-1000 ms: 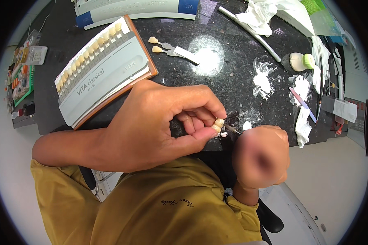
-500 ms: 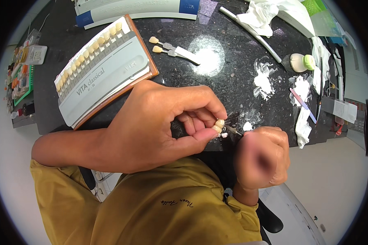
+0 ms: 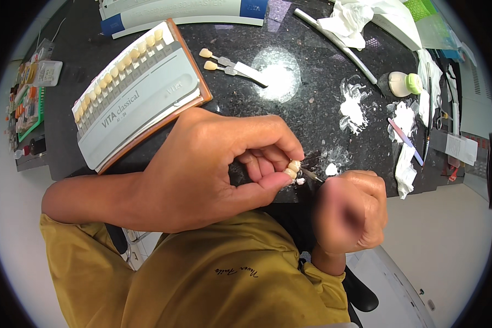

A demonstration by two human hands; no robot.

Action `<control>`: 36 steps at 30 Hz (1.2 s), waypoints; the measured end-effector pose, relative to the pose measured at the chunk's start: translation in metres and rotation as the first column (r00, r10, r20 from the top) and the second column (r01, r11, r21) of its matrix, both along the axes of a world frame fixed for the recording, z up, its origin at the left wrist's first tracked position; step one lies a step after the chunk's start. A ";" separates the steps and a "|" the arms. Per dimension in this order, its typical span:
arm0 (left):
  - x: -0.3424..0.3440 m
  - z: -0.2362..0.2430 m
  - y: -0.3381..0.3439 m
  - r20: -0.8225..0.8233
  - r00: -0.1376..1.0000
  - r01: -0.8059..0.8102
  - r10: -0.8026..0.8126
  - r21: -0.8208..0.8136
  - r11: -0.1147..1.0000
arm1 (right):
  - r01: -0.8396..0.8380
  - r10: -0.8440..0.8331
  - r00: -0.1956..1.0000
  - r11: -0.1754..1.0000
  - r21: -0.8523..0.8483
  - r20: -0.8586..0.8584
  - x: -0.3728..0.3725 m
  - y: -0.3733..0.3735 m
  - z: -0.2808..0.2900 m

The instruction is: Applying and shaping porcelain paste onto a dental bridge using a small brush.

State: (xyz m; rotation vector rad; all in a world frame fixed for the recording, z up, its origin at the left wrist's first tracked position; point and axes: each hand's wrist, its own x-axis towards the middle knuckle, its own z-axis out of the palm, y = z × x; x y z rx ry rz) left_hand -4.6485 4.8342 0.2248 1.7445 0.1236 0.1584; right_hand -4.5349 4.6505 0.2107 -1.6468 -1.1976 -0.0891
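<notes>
Pinched between thumb and forefinger of my left hand (image 3: 218, 164) is a small tooth-coloured dental bridge (image 3: 292, 170). My right hand (image 3: 352, 210) is closed around a thin brush (image 3: 312, 175), whose bristle tip points at the bridge's right side; most of its handle is hidden in the fist. Part of the right hand looks blurred. Just below the bridge a little pinkish-white lump (image 3: 300, 181) shows near the table edge. A small mound of white powder (image 3: 331, 169) lies on the dark speckled table between the hands.
A grey tooth shade guide (image 3: 142, 104) in a brown tray lies left of two loose shade tabs (image 3: 218, 63). White powder patches (image 3: 354, 109), a green-capped bottle (image 3: 403, 83), a purple-pink stick (image 3: 405, 141) and crumpled tissue (image 3: 347, 22) lie at the right. A long shade case (image 3: 186, 16) stands at the back.
Almost nothing differs. The bridge appears slightly turned in my left fingertips, while both hands and the brush stay in nearly the same place.
</notes>
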 end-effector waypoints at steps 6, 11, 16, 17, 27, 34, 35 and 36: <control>0.000 0.000 0.001 0.004 1.000 0.010 -0.010 0.009 1.000 | 0.002 -0.002 1.000 1.000 0.018 0.013 0.001 0.001 0.000; 0.000 -0.001 0.001 0.008 1.000 0.018 -0.018 0.005 1.000 | -0.006 0.006 1.000 1.000 0.015 0.027 0.001 0.002 -0.001; 0.000 -0.001 0.001 0.008 1.000 0.012 -0.012 0.012 1.000 | 0.005 -0.006 1.000 1.000 0.026 0.019 0.001 0.002 -0.002; 0.000 0.000 0.001 0.008 1.000 0.012 -0.012 0.012 1.000 | 0.002 -0.003 1.000 1.000 0.029 0.026 0.001 0.003 -0.003; 0.001 0.001 0.001 0.011 1.000 0.011 -0.012 0.027 1.000 | -0.005 0.004 1.000 0.999 0.033 0.026 -0.001 0.001 -0.001; 0.000 0.000 0.001 0.005 1.000 0.012 -0.012 0.015 1.000 | -0.005 0.004 0.999 1.000 0.018 0.033 0.001 0.001 -0.002; 0.000 0.001 0.001 0.005 1.000 0.012 -0.012 0.014 1.000 | -0.002 0.001 0.999 1.000 0.016 0.033 0.000 0.001 -0.002; 0.000 0.001 0.001 0.003 1.000 0.013 -0.013 0.015 1.000 | 0.001 -0.002 0.999 1.000 0.013 0.033 0.000 0.001 -0.001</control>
